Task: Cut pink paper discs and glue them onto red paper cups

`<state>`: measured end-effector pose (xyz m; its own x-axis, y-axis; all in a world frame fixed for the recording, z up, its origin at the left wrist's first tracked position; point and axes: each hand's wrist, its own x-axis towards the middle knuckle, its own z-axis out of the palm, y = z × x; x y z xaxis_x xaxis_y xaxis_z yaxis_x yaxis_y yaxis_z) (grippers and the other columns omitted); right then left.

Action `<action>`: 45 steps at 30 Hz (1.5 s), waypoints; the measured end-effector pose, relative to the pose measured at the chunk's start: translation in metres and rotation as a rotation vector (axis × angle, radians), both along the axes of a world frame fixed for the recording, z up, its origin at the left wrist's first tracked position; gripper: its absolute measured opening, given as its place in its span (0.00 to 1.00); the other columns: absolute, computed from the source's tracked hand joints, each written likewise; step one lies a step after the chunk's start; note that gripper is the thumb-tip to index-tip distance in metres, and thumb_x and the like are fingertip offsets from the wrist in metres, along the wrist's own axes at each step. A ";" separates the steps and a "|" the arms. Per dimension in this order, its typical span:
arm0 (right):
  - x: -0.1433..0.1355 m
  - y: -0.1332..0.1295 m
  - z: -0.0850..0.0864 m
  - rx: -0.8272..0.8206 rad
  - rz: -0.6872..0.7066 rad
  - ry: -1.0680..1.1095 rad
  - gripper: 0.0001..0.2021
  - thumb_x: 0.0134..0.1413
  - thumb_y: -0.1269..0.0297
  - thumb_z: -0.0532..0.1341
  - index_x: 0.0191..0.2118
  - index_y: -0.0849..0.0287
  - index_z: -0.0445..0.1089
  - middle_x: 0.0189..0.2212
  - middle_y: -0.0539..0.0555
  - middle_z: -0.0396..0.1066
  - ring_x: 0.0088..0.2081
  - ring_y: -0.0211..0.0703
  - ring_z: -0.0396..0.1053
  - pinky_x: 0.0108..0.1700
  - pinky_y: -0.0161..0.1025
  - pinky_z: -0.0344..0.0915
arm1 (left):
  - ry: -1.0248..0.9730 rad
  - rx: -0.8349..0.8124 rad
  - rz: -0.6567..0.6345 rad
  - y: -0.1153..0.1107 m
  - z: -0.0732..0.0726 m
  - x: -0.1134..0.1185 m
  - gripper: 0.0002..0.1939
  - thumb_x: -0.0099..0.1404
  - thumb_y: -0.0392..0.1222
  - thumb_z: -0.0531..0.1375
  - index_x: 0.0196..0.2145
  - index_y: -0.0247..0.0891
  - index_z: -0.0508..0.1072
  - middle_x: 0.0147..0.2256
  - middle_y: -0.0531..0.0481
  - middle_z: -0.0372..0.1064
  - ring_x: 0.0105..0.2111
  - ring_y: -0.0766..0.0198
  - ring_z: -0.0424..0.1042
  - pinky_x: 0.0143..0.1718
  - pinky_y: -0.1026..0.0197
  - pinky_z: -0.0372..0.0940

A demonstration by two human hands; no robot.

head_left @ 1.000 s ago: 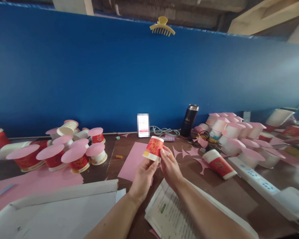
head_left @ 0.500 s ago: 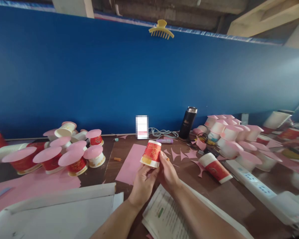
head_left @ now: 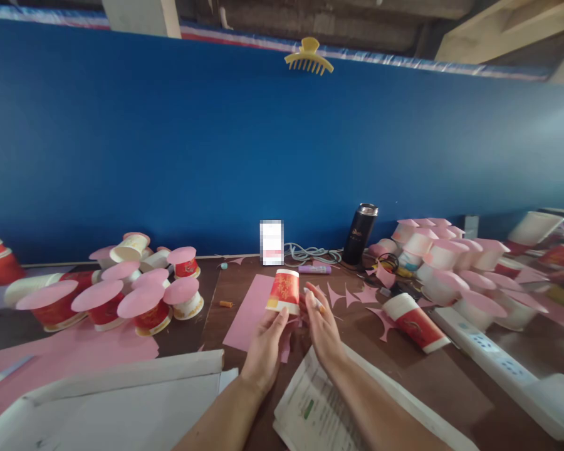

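A red and white paper cup (head_left: 284, 289) with gold print is held by my left hand (head_left: 267, 343), its thumb on the cup's lower rim. Just right of the cup, my right hand (head_left: 324, 326) is apart from it, with a small orange and white object (head_left: 318, 305) between its fingers. A pink sheet (head_left: 249, 310) lies on the table behind my left hand. Under my right forearm are printed papers (head_left: 310, 407). Pointed pink scraps (head_left: 350, 295) and a tilted red and white cup (head_left: 416, 322) lie to the right.
Cups with pink discs (head_left: 143, 302) stand at the left, and more (head_left: 479, 304) at the right. A black flask (head_left: 360, 235), a purple tube (head_left: 314, 269) and cables (head_left: 310, 252) are near the blue partition (head_left: 216, 138). A power strip (head_left: 489, 351) lies at the right, a white box (head_left: 122, 401) front left.
My right hand has moved off the cup to the right. The cup stays in my left hand, slightly lower and more upright. The whole view has shifted a little.
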<state>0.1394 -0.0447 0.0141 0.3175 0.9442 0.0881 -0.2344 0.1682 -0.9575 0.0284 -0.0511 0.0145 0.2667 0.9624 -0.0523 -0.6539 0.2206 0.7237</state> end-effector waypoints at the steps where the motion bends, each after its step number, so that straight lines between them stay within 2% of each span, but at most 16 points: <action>1: 0.002 -0.002 0.001 0.017 -0.049 -0.056 0.27 0.55 0.49 0.59 0.58 0.53 0.61 0.44 0.54 0.73 0.44 0.46 0.71 0.44 0.42 0.68 | -0.004 -0.023 0.020 0.003 -0.002 -0.001 0.14 0.57 0.45 0.64 0.40 0.36 0.77 0.37 0.45 0.74 0.38 0.62 0.72 0.47 0.58 0.63; 3: 0.003 -0.009 0.006 0.107 -0.156 -0.206 0.26 0.56 0.51 0.59 0.59 0.50 0.60 0.47 0.54 0.72 0.46 0.46 0.70 0.46 0.43 0.67 | 0.007 -0.022 0.072 0.007 -0.004 -0.003 0.13 0.56 0.46 0.65 0.36 0.36 0.77 0.37 0.47 0.74 0.38 0.64 0.72 0.46 0.59 0.63; 5: 0.004 -0.018 0.014 0.259 -0.235 -0.384 0.20 0.58 0.56 0.57 0.57 0.48 0.65 0.50 0.55 0.69 0.51 0.48 0.67 0.51 0.46 0.63 | 0.017 -0.014 0.126 0.011 -0.007 -0.005 0.13 0.54 0.47 0.66 0.33 0.35 0.77 0.35 0.47 0.73 0.37 0.65 0.71 0.46 0.60 0.62; 7: 0.002 -0.028 0.022 0.407 -0.196 -0.555 0.16 0.59 0.61 0.57 0.52 0.49 0.70 0.49 0.55 0.70 0.51 0.50 0.66 0.53 0.48 0.62 | 0.048 -0.021 0.149 0.013 -0.010 -0.006 0.14 0.53 0.48 0.67 0.33 0.35 0.77 0.34 0.47 0.73 0.36 0.65 0.70 0.44 0.60 0.62; 9: -0.001 -0.035 0.027 0.460 -0.097 -0.648 0.14 0.58 0.64 0.57 0.50 0.49 0.71 0.43 0.55 0.72 0.45 0.49 0.69 0.47 0.46 0.65 | 0.091 -0.014 0.145 0.014 -0.014 -0.007 0.15 0.54 0.50 0.66 0.34 0.35 0.76 0.34 0.47 0.72 0.35 0.64 0.70 0.43 0.60 0.61; 12: -0.003 -0.037 0.028 0.450 -0.020 -0.687 0.13 0.57 0.67 0.58 0.47 0.49 0.73 0.37 0.55 0.73 0.37 0.47 0.70 0.40 0.44 0.67 | 0.151 0.043 0.119 0.015 -0.017 -0.008 0.15 0.57 0.51 0.63 0.34 0.35 0.76 0.32 0.47 0.71 0.35 0.63 0.69 0.43 0.60 0.61; 17: -0.002 -0.033 0.025 0.448 -0.042 -0.725 0.11 0.56 0.68 0.59 0.43 0.50 0.73 0.34 0.54 0.72 0.34 0.45 0.69 0.37 0.42 0.67 | 0.171 0.074 0.128 0.015 -0.018 -0.009 0.15 0.57 0.50 0.63 0.35 0.35 0.76 0.30 0.48 0.71 0.33 0.64 0.69 0.43 0.60 0.61; 28: -0.005 -0.034 0.027 0.430 -0.053 -0.715 0.09 0.55 0.69 0.59 0.40 0.52 0.74 0.33 0.54 0.72 0.33 0.45 0.69 0.37 0.42 0.67 | 0.133 0.064 0.056 0.013 -0.018 -0.008 0.14 0.60 0.50 0.61 0.36 0.36 0.76 0.34 0.47 0.72 0.36 0.64 0.69 0.44 0.60 0.60; 38: -0.003 -0.034 0.029 0.418 -0.060 -0.781 0.08 0.57 0.68 0.58 0.40 0.53 0.73 0.32 0.53 0.72 0.34 0.43 0.69 0.37 0.40 0.67 | 0.162 0.111 0.047 0.013 -0.018 -0.007 0.14 0.61 0.49 0.60 0.37 0.36 0.76 0.36 0.45 0.72 0.38 0.62 0.70 0.46 0.58 0.60; 45: -0.001 -0.031 0.024 0.441 -0.129 -0.826 0.07 0.57 0.69 0.58 0.40 0.56 0.72 0.32 0.53 0.72 0.35 0.42 0.69 0.38 0.39 0.66 | 0.179 0.103 0.081 0.016 -0.021 -0.007 0.14 0.60 0.49 0.61 0.36 0.35 0.76 0.36 0.46 0.71 0.38 0.63 0.68 0.45 0.59 0.60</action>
